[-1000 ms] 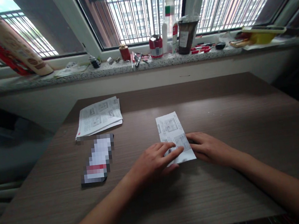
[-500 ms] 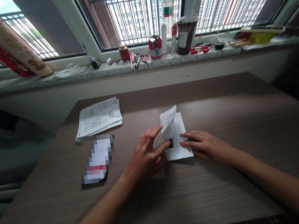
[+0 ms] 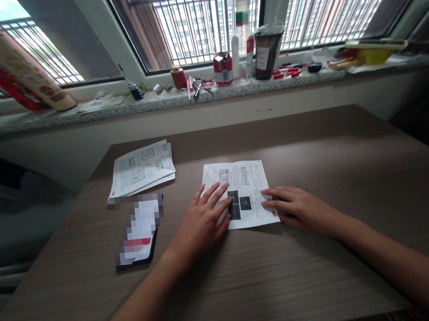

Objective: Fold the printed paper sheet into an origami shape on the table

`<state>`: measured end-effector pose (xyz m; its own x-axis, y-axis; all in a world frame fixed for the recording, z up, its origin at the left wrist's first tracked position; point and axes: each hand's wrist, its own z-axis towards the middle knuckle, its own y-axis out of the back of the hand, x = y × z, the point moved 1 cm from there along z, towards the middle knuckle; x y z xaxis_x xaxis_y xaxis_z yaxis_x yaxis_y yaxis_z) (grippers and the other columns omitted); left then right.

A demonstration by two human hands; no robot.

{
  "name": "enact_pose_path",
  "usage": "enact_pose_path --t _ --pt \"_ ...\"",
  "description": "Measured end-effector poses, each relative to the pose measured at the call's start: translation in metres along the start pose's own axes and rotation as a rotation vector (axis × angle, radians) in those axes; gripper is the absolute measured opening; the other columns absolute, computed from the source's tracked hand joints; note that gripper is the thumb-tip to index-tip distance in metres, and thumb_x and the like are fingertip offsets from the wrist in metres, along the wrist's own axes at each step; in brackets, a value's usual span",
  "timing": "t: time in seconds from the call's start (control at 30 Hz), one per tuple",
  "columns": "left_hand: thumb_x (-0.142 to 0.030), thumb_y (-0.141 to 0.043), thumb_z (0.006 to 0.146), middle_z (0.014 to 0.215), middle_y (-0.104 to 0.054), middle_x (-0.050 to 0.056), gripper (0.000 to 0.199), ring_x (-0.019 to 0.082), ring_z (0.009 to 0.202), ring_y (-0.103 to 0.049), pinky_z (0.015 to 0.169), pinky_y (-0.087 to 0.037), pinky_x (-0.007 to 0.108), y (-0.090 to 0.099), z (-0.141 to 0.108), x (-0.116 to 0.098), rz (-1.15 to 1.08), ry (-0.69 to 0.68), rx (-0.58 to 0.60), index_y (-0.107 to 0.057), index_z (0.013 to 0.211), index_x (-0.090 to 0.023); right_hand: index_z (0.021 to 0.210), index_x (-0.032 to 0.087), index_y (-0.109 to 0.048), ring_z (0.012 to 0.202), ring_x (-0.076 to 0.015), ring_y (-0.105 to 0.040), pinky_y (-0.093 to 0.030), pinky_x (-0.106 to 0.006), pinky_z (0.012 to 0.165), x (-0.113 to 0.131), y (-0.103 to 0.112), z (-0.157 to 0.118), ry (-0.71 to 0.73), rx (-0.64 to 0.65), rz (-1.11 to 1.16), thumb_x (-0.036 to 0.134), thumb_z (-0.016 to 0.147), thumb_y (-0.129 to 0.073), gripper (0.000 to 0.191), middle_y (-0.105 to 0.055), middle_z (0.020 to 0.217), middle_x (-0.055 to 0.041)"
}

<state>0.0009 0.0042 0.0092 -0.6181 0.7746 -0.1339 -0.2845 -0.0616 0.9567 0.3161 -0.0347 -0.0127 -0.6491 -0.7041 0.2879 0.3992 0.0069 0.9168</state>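
Observation:
A printed sheet of paper (image 3: 252, 177) with text and dark pictures lies opened out on the table in front of me. My left hand (image 3: 206, 212) rests on its left part, fingers spread, covering some of the print. At the right edge, my right hand (image 3: 298, 205) lies with its fingertips on the paper, fingers stretched out and slightly apart. Neither hand grips anything. Left of my left hand lies a phone (image 3: 140, 232), its screen blurred out. Behind the phone is a folded stack of printed paper (image 3: 140, 168).
The brown wooden table (image 3: 326, 271) reaches to the wall beneath the window. On the stone sill (image 3: 109, 111) stand a red can (image 3: 223, 68), a dark drink cup (image 3: 265, 53), a clear bottle (image 3: 242, 37) and a yellow container (image 3: 375, 52). A long bag (image 3: 22, 65) leans at the left.
The lifted left part of the sheet has come down to the left and now lies flat. My left hand has opened and spread over it; the right hand has barely moved.

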Motion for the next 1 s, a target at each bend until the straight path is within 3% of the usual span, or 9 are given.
enact_pose_path --t 0.17,0.33,0.5,0.57,0.63,0.73,0.8,0.93,1.0 --pt "-0.039 -0.061 0.101 0.153 -0.054 0.011 0.045 0.030 0.142 -0.050 0.122 -0.034 0.056 -0.003 0.000 0.005 -0.088 -0.001 0.087 -0.058 0.143 -0.022 0.137 0.032 -0.066 0.133 -0.0316 -0.059 -0.054 -0.057 0.104 0.002 0.004 0.001 0.013 -0.005 -0.029 0.015 0.096 -0.067 0.045 -0.057 0.151 -0.0114" --pt "-0.057 -0.064 0.097 0.155 -0.053 0.010 0.058 0.033 0.145 -0.045 0.123 -0.031 0.058 0.003 0.000 0.009 -0.141 -0.041 0.110 -0.056 0.146 -0.026 0.133 0.030 -0.069 0.126 -0.0278 -0.065 -0.056 -0.053 0.100 -0.007 0.008 -0.001 -0.001 -0.034 0.002 0.018 0.101 -0.060 0.036 -0.066 0.141 -0.0101" --pt "-0.069 -0.070 0.087 0.158 -0.048 0.012 0.080 0.037 0.144 -0.046 0.119 -0.037 0.062 0.012 -0.001 0.012 -0.198 -0.072 0.178 -0.049 0.152 -0.028 0.128 0.026 -0.070 0.117 -0.0235 -0.070 -0.058 -0.046 0.099 -0.016 0.015 -0.006 -0.072 -0.081 0.125 0.024 0.105 -0.051 0.029 -0.073 0.130 -0.0074" --pt "-0.064 -0.076 0.085 0.157 -0.050 0.013 0.080 0.037 0.143 -0.048 0.117 -0.040 0.059 0.014 -0.002 0.012 -0.237 -0.084 0.168 -0.050 0.151 -0.028 0.125 0.026 -0.070 0.113 -0.0224 -0.072 -0.059 -0.043 0.098 -0.019 0.017 -0.007 -0.122 -0.107 0.166 0.026 0.106 -0.050 0.028 -0.076 0.124 -0.0062" --pt "-0.051 -0.077 0.089 0.153 -0.054 0.013 0.067 0.034 0.139 -0.053 0.113 -0.045 0.055 0.015 -0.001 0.014 -0.284 -0.085 0.149 -0.054 0.148 -0.028 0.123 0.026 -0.071 0.109 -0.0223 -0.073 -0.060 -0.041 0.094 -0.021 0.019 -0.008 -0.165 -0.125 0.181 0.029 0.106 -0.049 0.028 -0.077 0.119 -0.0060" --pt "-0.029 -0.066 0.098 0.141 -0.063 0.011 0.038 0.027 0.128 -0.062 0.105 -0.053 0.047 0.011 0.000 0.017 -0.346 -0.070 0.108 -0.063 0.136 -0.027 0.119 0.024 -0.071 0.103 -0.0222 -0.074 -0.060 -0.038 0.090 -0.022 0.020 -0.008 -0.192 -0.136 0.197 0.030 0.106 -0.049 0.027 -0.078 0.113 -0.0070" --pt "-0.019 -0.060 0.099 0.135 -0.066 0.010 0.030 0.025 0.122 -0.065 0.101 -0.056 0.043 0.008 0.001 0.020 -0.365 -0.061 0.084 -0.067 0.128 -0.026 0.119 0.023 -0.070 0.104 -0.0223 -0.073 -0.060 -0.038 0.089 -0.021 0.020 -0.007 -0.166 -0.126 0.217 0.031 0.105 -0.053 0.024 -0.077 0.114 -0.0082" --pt "-0.014 -0.059 0.096 0.131 -0.069 0.008 0.030 0.025 0.117 -0.067 0.098 -0.056 0.041 0.005 0.002 0.024 -0.375 -0.052 0.076 -0.069 0.123 -0.025 0.131 0.023 -0.065 0.119 -0.0254 -0.067 -0.057 -0.042 0.098 -0.024 0.017 -0.006 -0.092 -0.102 0.206 0.035 0.098 -0.067 0.035 -0.070 0.129 -0.0120" --pt "-0.015 -0.059 0.097 0.129 -0.069 0.008 0.028 0.025 0.116 -0.067 0.097 -0.056 0.040 0.004 0.002 0.025 -0.377 -0.048 0.074 -0.069 0.122 -0.024 0.128 0.024 -0.067 0.121 -0.0250 -0.065 -0.056 -0.044 0.101 -0.026 0.015 -0.005 -0.069 -0.096 0.207 0.033 0.099 -0.066 0.031 -0.069 0.131 -0.0110"
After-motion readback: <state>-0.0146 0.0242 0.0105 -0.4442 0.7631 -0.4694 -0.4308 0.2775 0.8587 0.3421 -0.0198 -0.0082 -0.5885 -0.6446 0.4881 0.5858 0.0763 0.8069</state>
